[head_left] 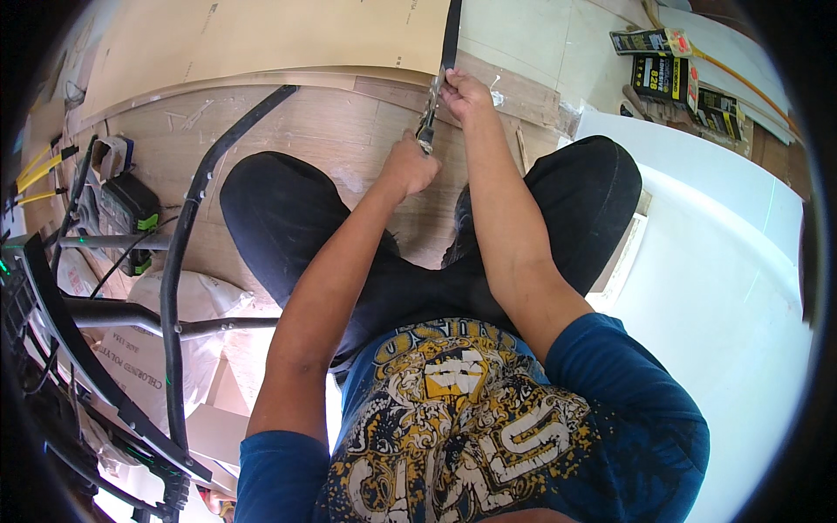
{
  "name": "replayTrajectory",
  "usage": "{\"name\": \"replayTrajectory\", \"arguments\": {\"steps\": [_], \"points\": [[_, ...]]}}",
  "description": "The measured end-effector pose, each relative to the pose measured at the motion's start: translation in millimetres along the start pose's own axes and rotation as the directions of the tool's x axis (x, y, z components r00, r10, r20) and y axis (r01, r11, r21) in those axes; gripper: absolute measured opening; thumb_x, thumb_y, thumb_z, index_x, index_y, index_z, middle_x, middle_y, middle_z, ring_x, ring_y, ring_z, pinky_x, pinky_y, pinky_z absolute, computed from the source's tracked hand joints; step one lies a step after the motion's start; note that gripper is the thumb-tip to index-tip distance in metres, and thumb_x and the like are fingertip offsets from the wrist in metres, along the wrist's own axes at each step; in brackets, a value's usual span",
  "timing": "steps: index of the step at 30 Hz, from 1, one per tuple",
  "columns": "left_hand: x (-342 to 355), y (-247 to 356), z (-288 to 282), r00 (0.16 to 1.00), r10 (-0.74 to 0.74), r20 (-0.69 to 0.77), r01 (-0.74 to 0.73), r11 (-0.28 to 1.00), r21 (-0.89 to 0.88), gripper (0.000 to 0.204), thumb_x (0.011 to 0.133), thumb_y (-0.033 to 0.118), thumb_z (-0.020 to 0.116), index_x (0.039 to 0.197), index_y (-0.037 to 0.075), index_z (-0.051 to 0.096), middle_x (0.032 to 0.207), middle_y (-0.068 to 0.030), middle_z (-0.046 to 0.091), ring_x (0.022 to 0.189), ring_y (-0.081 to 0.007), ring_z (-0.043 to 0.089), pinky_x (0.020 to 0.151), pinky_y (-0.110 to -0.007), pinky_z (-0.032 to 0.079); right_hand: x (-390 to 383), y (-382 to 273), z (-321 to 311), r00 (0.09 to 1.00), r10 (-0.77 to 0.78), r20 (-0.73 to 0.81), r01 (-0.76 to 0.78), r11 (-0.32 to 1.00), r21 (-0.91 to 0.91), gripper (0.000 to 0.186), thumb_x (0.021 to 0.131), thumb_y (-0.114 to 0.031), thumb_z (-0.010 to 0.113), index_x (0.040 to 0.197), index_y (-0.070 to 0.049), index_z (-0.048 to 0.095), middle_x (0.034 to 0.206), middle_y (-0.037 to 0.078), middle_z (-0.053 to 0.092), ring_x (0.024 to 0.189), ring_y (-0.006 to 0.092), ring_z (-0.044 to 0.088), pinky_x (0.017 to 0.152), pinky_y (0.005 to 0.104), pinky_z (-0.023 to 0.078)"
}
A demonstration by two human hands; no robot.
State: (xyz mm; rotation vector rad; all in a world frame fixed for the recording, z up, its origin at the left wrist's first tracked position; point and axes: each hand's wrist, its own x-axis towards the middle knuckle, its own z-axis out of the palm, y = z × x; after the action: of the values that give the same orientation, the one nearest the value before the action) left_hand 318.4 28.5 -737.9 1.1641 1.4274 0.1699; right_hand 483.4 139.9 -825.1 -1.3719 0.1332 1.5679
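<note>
In the head view my left hand [412, 166] is closed round the handle of a metal hand tool [429, 122], which looks like snips, though its jaws are partly hidden. The tool points away from me toward the edge of a tan board [261, 35]. My right hand [464, 98] pinches a narrow black strip [451, 35] at the board's right edge, beside the tool's upper end. Whether it also grips the tool is unclear. Both forearms reach up between my bent knees over a wood-look floor [357, 122].
Black curved tubing [187, 218] stands at my left with a black and green case [131, 218] and a white sack [139, 357]. Several black and yellow boxes [663, 78] lie at the upper right. A large white curved panel [715, 288] is at my right.
</note>
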Motion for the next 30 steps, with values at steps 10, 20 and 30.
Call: {"name": "replayTrajectory", "arguments": {"steps": [10, 20, 30], "points": [[-2.6, 6.3, -3.3, 0.999, -0.023, 0.025, 0.024, 0.999, -0.045, 0.062, 0.074, 0.019, 0.067, 0.123, -0.014, 0.049, 0.112, -0.0373, 0.064, 0.107, -0.0478, 0.065, 0.095, -0.046, 0.052, -4.9, 3.5, 1.7, 1.000, -0.013, -0.020, 0.013, 0.999, -0.044, 0.020, 0.100, -0.004, 0.058, 0.120, -0.005, 0.057, 0.113, 0.007, 0.062, 0.105, 0.0243, 0.060, 0.099, 0.0451, 0.046], [-0.1, 6.3, 3.6, 0.998, 0.051, -0.027, -0.052, 0.998, -0.038, 0.050, 0.073, 0.012, 0.067, 0.116, -0.005, 0.049, 0.090, -0.0200, 0.063, 0.080, -0.0294, 0.063, 0.074, -0.039, 0.051, 0.1, 1.0, 1.7, 1.000, -0.019, -0.006, 0.019, 1.000, 0.023, 0.020, 0.098, 0.000, 0.058, 0.118, -0.003, 0.056, 0.112, 0.010, 0.061, 0.102, 0.0263, 0.061, 0.094, 0.0427, 0.050], [-8.7, 18.2, -7.3, 0.982, -0.159, 0.101, 0.171, 0.978, -0.119, 0.044, 0.069, 0.018, 0.070, 0.100, -0.012, 0.063, 0.094, -0.0315, 0.070, 0.093, -0.0426, 0.070, 0.082, -0.045, 0.053, -4.9, 5.0, 5.4, 1.000, -0.002, -0.021, 0.002, 0.999, 0.036, 0.019, 0.100, 0.001, 0.053, 0.119, 0.000, 0.055, 0.114, 0.013, 0.061, 0.100, 0.0290, 0.063, 0.090, 0.0464, 0.052]]}}
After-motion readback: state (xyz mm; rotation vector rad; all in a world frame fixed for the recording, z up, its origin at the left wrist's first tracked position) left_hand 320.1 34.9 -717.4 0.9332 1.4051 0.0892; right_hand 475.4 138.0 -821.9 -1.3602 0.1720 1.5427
